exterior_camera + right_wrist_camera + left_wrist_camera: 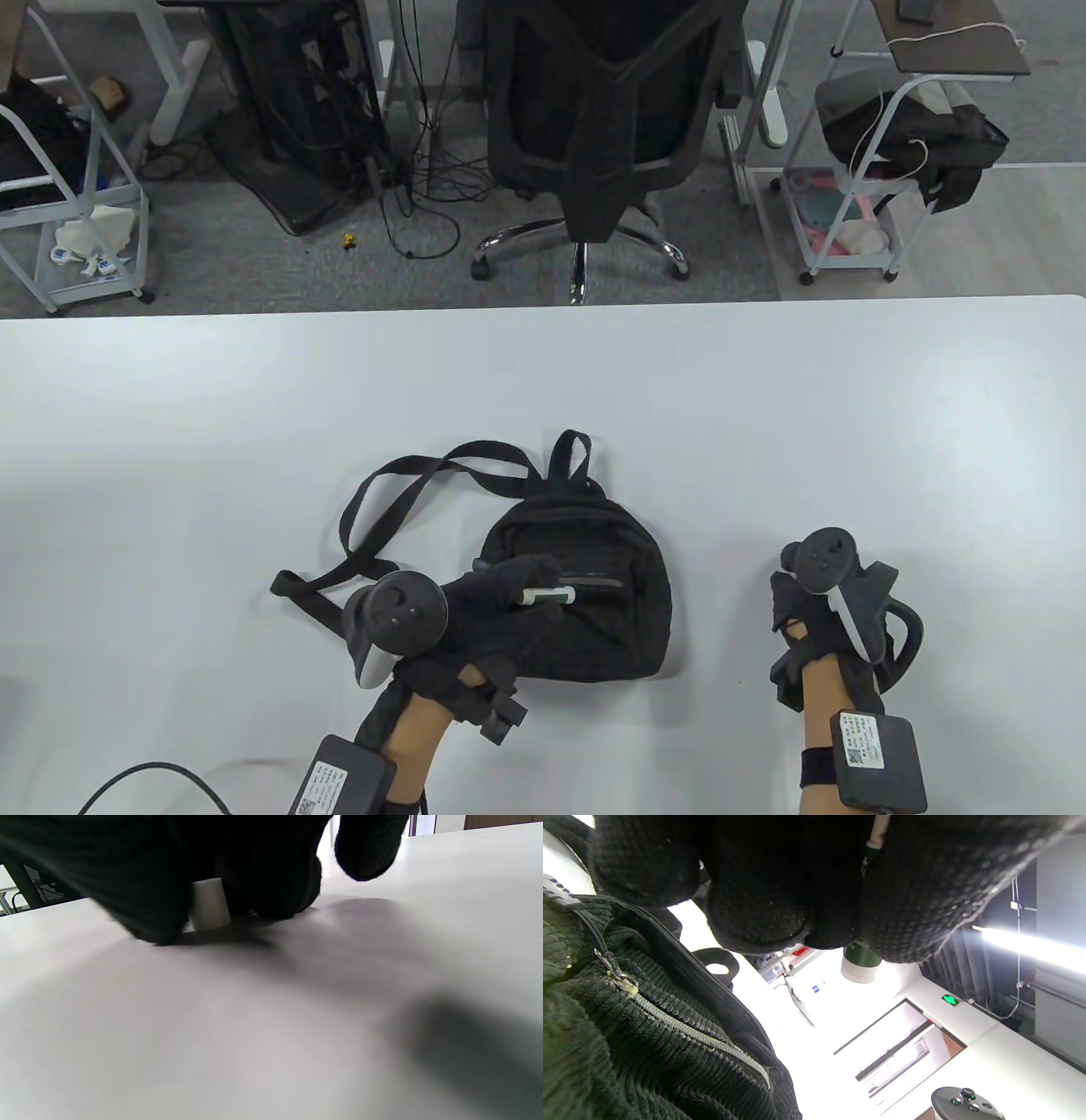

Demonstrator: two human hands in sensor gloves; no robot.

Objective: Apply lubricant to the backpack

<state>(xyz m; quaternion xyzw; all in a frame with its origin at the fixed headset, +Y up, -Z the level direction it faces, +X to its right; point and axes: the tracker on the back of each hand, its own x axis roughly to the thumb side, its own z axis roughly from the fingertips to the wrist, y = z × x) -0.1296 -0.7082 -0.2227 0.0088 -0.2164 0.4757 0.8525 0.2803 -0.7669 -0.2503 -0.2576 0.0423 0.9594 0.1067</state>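
Straps of the black backpack are trailing off to the left on the white bench. Left hand is hovering over the backpack's front, fingers curling round a small lubricant tube, its white end sticking out toward the right. Zipper is running across the ribbed fabric below that hand in the left wrist view. Right hand is sitting on the bench well apart from the backpack, fingertips pinching a small white cap against the surface.
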